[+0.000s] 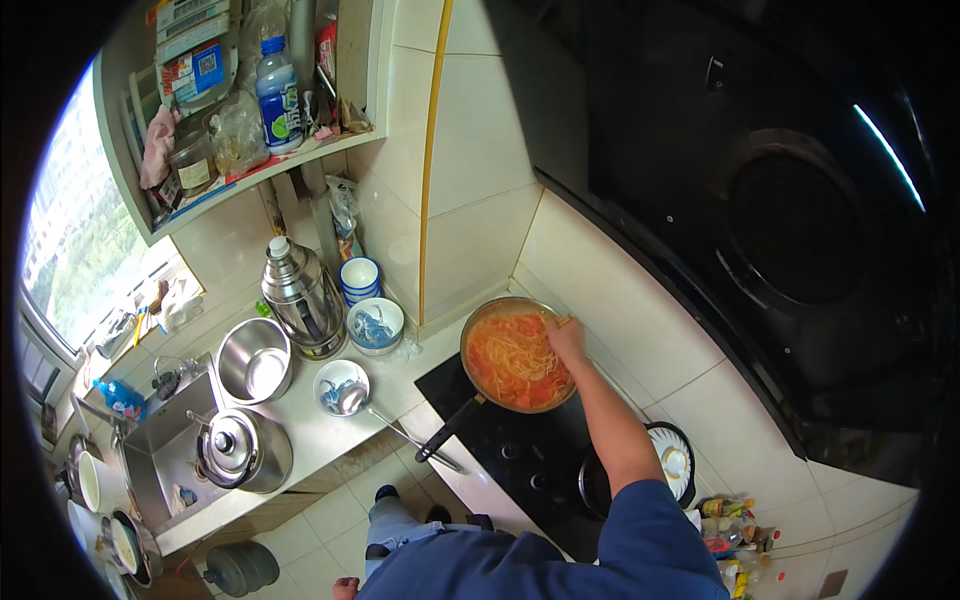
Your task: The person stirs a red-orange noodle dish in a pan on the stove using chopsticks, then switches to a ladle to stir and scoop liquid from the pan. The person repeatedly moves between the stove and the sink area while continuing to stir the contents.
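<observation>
A frying pan [472, 341] of noodles in red tomato-like sauce [517, 360] stands on the black glass cooktop [499, 450], its dark handle pointing down and left. My right hand [568, 341] is over the pan's right rim, fingers closed around what look like wooden chopsticks; their lower ends are hard to see. Low at the bottom edge, my left hand [346, 588] hangs beside my body, only partly visible, away from the counter. A metal ladle [405, 431] rests with its bowl in a patterned bowl [330, 373] and its handle reaching across to the cooktop's edge.
Left of the pan are a patterned bowl [375, 326], stacked blue-rimmed bowls [360, 277], a steel thermos [304, 300], a steel basin [253, 360], a lidded steel pot [259, 457] and a sink [161, 450]. A black range hood [720, 225] hangs above right; bottles [727, 532] stand lower right.
</observation>
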A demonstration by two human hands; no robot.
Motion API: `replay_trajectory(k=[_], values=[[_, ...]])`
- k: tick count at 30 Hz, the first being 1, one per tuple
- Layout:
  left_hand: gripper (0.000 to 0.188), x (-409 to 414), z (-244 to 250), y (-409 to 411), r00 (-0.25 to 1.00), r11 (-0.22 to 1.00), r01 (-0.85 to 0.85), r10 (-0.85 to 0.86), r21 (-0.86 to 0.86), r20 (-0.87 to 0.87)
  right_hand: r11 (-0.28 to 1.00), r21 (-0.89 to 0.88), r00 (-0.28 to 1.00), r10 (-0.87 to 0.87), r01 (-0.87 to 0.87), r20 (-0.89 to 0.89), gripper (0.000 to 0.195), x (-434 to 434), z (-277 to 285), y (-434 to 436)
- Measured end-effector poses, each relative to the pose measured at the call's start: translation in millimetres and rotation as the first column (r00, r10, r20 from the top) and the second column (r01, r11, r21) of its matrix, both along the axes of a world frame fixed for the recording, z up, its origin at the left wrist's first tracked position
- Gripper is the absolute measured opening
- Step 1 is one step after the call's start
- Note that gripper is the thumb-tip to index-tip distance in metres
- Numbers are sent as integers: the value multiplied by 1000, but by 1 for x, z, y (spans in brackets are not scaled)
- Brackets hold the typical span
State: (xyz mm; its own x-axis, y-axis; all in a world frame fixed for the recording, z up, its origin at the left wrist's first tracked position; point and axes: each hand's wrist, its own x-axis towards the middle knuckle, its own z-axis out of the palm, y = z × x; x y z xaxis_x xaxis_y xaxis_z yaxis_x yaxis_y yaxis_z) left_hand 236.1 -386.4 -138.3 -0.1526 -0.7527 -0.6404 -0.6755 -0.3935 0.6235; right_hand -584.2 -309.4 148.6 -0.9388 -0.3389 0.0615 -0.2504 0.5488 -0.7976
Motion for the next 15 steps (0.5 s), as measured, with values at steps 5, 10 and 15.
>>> replay_trajectory(k=[5, 10, 15], values=[[36, -10, -3, 0, 1000, 1000, 16, -16, 8, -8, 994, -103, 975, -55, 33, -216, 23, -19, -26, 22], [30, 13, 3, 5, 999, 999, -38, 38, -3, 5, 983, -161, 982, -58, 88, 181, 21, 4, 5, 20], [26, 17, -8, -4, 999, 1000, -21, 21, -8, -34, 978, -210, 987, 19, 14, 157, 21, -7, -18, 45]])
